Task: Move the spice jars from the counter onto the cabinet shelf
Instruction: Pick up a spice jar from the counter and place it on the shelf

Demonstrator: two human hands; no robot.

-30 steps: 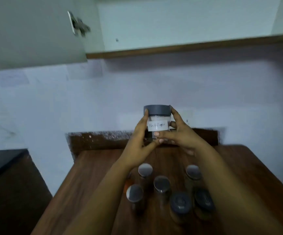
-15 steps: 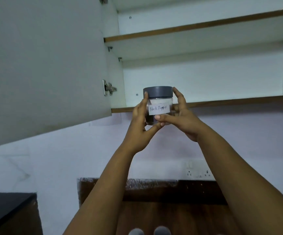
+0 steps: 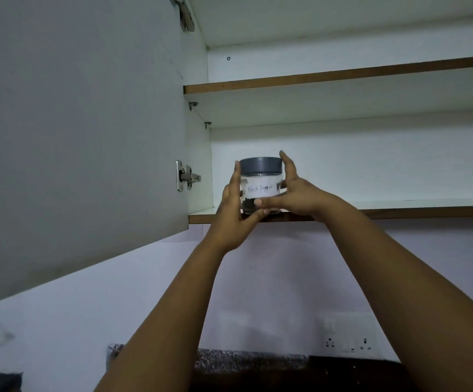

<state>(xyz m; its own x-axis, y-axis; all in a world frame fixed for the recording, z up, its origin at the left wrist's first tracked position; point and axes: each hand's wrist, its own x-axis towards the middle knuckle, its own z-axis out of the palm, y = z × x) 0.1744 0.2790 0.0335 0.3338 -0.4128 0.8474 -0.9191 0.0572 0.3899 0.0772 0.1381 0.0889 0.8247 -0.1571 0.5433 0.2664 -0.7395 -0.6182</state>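
Observation:
A clear spice jar (image 3: 260,176) with a grey lid and a white label reading "Black Pepper" is held up at the front edge of the lower cabinet shelf (image 3: 399,212), near its left end. My left hand (image 3: 233,210) grips the jar's left side and bottom. My right hand (image 3: 294,193) grips its right side, thumb across the lower front. Whether the jar's base rests on the shelf is hidden by my fingers. The other jars on the counter are out of view.
The white cabinet door (image 3: 74,137) stands open on the left, its hinge (image 3: 187,176) close to the jar. An upper shelf (image 3: 342,76) runs above. Below are a pale wall, a socket plate (image 3: 348,345) and the dark counter back edge (image 3: 258,360).
Both hands have lifted the jar from above the counter up to the lower shelf edge. My view has tilted upward, so the counter jars have dropped out of sight.

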